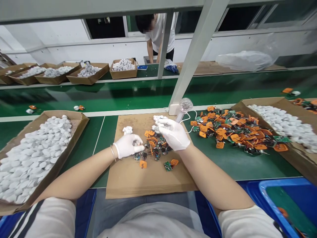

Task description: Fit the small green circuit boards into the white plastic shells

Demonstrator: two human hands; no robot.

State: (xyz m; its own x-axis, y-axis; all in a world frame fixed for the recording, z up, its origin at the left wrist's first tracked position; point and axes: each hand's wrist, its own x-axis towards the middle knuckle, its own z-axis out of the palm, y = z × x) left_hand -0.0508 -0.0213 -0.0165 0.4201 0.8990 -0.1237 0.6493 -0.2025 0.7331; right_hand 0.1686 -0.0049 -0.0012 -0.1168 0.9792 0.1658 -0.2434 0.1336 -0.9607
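Observation:
A white glove covers my left hand, whose thumb and fingers curl together at the left edge of a pile of circuit boards with orange pieces; what they hold is too small to name. My right hand, also gloved, is above the pile's right side. Its fingers reach over white parts, and whether it grips one is unclear. Beneath lies a brown cardboard sheet. Near its front are an orange piece and a green board. More white parts lie behind my left hand.
Boxes of white parts stand left and right. A larger board pile lies on the right. Behind the sheet are a small clear fan and a slanted post. Across the green line, a person leans over.

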